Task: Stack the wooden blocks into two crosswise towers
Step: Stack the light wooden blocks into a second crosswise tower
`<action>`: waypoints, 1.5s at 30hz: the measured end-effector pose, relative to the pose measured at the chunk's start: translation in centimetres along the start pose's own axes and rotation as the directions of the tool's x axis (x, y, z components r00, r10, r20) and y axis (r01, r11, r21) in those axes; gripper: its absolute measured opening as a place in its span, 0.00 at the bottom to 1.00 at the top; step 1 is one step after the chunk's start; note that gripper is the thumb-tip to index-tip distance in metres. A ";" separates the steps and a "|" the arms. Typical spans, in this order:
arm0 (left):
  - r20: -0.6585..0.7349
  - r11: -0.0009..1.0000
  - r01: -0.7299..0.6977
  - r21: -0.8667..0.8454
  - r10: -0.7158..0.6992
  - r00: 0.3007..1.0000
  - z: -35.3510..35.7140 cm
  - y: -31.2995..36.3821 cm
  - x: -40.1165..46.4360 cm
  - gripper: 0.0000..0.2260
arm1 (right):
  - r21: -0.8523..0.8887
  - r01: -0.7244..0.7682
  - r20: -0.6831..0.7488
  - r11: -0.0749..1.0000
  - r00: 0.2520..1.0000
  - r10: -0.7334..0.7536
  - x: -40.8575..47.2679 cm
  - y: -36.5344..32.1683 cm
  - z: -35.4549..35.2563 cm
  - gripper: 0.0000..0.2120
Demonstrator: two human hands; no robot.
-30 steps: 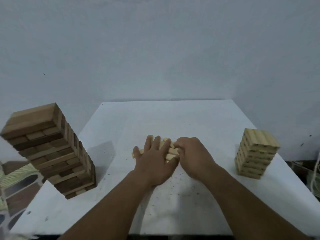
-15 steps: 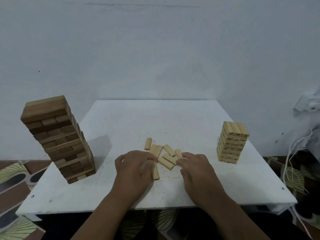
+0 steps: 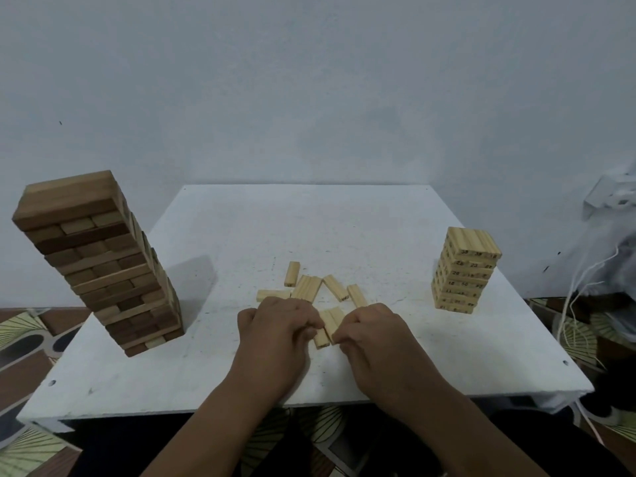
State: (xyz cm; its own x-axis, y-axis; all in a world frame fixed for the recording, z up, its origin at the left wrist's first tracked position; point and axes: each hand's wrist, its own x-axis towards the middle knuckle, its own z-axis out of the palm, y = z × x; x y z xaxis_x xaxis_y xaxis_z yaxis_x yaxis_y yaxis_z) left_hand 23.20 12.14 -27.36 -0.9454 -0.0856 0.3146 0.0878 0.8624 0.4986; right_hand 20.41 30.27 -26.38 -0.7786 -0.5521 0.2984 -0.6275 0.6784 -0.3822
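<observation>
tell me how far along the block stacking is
Done: a tall dark tower stands at the table's left and a shorter pale numbered tower at its right. In hand: both hands, left and right, gather a few pale blocks. Left: the loose blocks beyond them remain unstacked.

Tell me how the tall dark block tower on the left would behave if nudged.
The dark tower would probably tip or shed blocks: it is tall, narrow and its layers sit unevenly. It likely would not slide whole, since the blocks appear loosely stacked. It stands near the table edge, so blocks could drop off.
</observation>
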 end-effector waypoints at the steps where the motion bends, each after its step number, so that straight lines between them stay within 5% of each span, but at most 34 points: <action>1: 0.005 1.000 -0.003 -0.015 0.003 1.000 0.2 -0.2 0.0 0.12 | 0.028 -0.005 0.018 1.000 1.000 0.004 0.1 0.1 -0.1 0.11; 13: 0.074 0.984 -0.075 -0.161 0.088 0.993 0.2 -1.5 0.4 0.18 | 0.222 -0.098 0.085 0.970 0.993 0.081 1.0 0.9 -0.9 0.06; 28: 0.118 0.985 -0.060 -0.164 0.080 0.990 -0.5 -1.6 1.2 0.16 | 0.207 -0.202 0.117 0.957 0.976 0.181 1.2 0.4 -1.6 0.04; 34: 0.094 0.989 -0.044 -0.141 0.057 0.994 -0.7 -1.2 1.2 0.12 | 0.230 -0.189 0.155 0.955 0.976 0.155 0.9 0.3 -1.9 0.16; 40: 0.119 0.993 -0.043 -0.112 0.057 0.991 -1.0 -1.1 1.0 0.11 | 0.252 -0.163 0.094 0.954 0.985 0.144 0.6 -0.1 -2.0 0.12; 45: 0.213 0.986 -0.081 -0.144 0.111 0.971 -1.6 -0.9 0.7 0.08 | 0.271 -0.219 0.183 0.937 0.968 0.173 0.6 0.4 -1.8 0.14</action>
State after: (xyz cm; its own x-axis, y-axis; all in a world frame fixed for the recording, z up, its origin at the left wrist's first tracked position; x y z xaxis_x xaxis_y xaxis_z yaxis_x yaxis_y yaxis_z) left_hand 22.96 10.47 -26.26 -0.9749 0.1184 0.1887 0.2082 0.7854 0.5829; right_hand 19.70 31.13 -24.80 -0.8607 -0.5052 0.0627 -0.4151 0.6252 -0.6609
